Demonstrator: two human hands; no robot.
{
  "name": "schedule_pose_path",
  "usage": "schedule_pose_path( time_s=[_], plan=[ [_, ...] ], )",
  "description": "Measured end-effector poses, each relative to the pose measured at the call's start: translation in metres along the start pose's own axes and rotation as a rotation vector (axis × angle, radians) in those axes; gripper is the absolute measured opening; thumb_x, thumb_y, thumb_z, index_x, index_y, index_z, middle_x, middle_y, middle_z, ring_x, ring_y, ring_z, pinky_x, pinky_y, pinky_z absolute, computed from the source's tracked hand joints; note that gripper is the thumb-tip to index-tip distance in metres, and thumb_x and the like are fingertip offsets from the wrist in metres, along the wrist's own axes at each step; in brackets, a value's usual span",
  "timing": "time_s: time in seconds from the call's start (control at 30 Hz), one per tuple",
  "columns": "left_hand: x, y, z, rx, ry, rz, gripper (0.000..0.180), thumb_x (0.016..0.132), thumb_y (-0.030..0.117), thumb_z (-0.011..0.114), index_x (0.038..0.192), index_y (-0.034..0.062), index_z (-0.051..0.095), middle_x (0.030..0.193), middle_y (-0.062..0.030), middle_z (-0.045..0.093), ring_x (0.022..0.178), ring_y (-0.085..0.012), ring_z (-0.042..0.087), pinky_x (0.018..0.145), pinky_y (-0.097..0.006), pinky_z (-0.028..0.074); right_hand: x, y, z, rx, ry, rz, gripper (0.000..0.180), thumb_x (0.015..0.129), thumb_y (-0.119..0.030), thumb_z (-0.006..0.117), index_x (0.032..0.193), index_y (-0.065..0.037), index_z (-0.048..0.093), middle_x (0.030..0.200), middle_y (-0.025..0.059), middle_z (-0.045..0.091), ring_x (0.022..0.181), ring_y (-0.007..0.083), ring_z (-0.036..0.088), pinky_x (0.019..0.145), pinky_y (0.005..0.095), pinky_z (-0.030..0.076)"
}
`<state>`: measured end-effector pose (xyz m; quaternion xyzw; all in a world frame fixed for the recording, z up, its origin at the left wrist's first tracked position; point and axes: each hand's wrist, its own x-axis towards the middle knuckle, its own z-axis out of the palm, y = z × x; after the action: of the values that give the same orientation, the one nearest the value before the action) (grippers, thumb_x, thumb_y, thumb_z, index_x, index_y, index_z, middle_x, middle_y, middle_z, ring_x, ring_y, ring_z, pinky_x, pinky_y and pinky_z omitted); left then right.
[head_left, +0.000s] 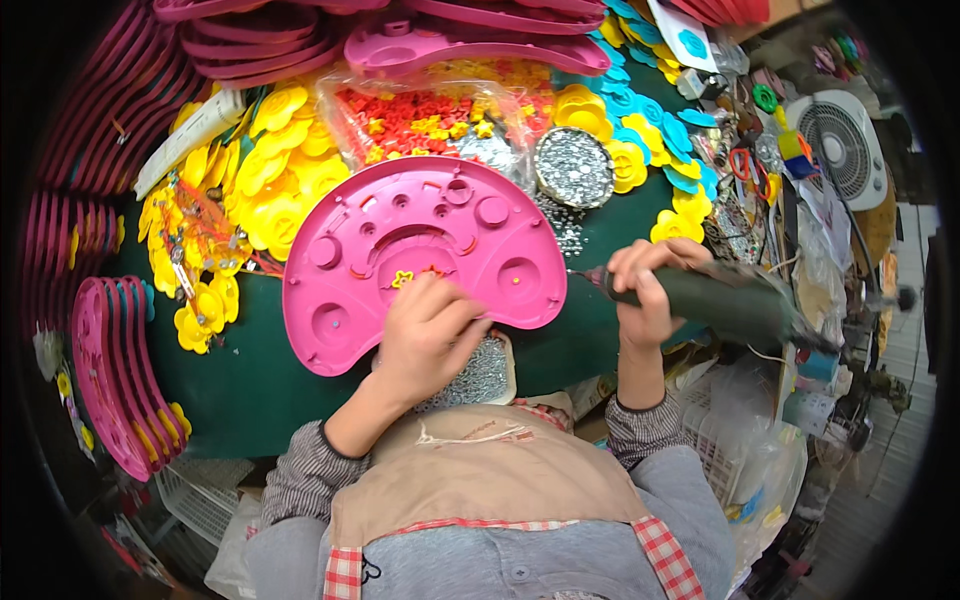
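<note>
A bean-shaped pink plastic shell (470,255) lies on the green table, its hollow side with pegs and round wells facing up. My left hand (430,335) is over its middle, fingers pinched together; a bit of red shows by the fingertips, but what they hold is hidden. Just left of them a yellow star-shaped piece (402,279) sits in the shell. In my right hand (650,290) is a dark electric screwdriver (715,302), wrapped by my fingers. It lies nearly level, with its thin bit pointing left at the shell's right edge.
A tray of small metal screws (480,375) is partly under my left hand. Behind the shell are a round dish of silver pieces (575,168), red and yellow stars (420,115) in plastic, and yellow flower-shaped pieces (290,150). Pink shells (110,380) stand stacked left; a fan (838,150) stands right.
</note>
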<state>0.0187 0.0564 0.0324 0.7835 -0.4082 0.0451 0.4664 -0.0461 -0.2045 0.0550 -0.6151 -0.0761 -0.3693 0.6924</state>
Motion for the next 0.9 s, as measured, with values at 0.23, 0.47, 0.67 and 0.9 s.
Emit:
schedule_pose_path(
  time_s=[0.23, 0.47, 0.67, 0.9],
  plan=[
    [0.023, 0.002, 0.042, -0.105, -0.036, 0.03, 0.026, 0.082, 0.015, 0.085, 0.104, 0.0063, 0.072, 0.094, -0.0064, 0.066, 0.092, -0.0291, 0.062, 0.086, -0.043, 0.046, -0.008, -0.033, 0.047, 0.157, -0.042, 0.058, 0.047, 0.093, -0.003, 0.067, 0.133, -0.008, 0.042, 0.075, 0.0068, 0.057, 0.063, 0.0201, 0.059, 0.07, 0.0415, 0.055],
    [0.01, -0.01, 0.032, -0.142, -0.068, 0.071, 0.022, 0.081, 0.012, 0.085, 0.097, 0.0066, 0.07, 0.092, -0.0056, 0.065, 0.089, -0.0281, 0.061, 0.081, -0.042, 0.045, -0.014, -0.035, 0.06, 0.195, -0.081, 0.118, 0.047, 0.092, -0.005, 0.07, 0.13, -0.009, 0.043, 0.074, 0.0063, 0.057, 0.063, 0.0206, 0.06, 0.07, 0.0421, 0.055],
    [0.001, -0.009, 0.027, -0.019, 0.072, 0.134, 0.029, 0.076, 0.015, 0.088, 0.099, 0.0054, 0.072, 0.095, -0.0068, 0.07, 0.088, -0.0278, 0.065, 0.077, -0.042, 0.049, -0.015, -0.03, 0.068, 0.156, -0.126, 0.097, 0.047, 0.093, -0.001, 0.067, 0.132, -0.009, 0.042, 0.074, 0.0069, 0.058, 0.063, 0.0207, 0.06, 0.07, 0.0421, 0.055],
    [-0.01, -0.017, 0.025, 0.043, -0.053, 0.053, 0.02, 0.081, 0.016, 0.087, 0.089, 0.0038, 0.074, 0.102, -0.0089, 0.075, 0.107, -0.0274, 0.075, 0.083, -0.041, 0.062, -0.016, 0.016, 0.048, -0.04, -0.163, -0.011, 0.047, 0.092, 0.007, 0.061, 0.133, -0.002, 0.041, 0.077, 0.0096, 0.059, 0.062, 0.0192, 0.059, 0.066, 0.0401, 0.059]
  ],
)
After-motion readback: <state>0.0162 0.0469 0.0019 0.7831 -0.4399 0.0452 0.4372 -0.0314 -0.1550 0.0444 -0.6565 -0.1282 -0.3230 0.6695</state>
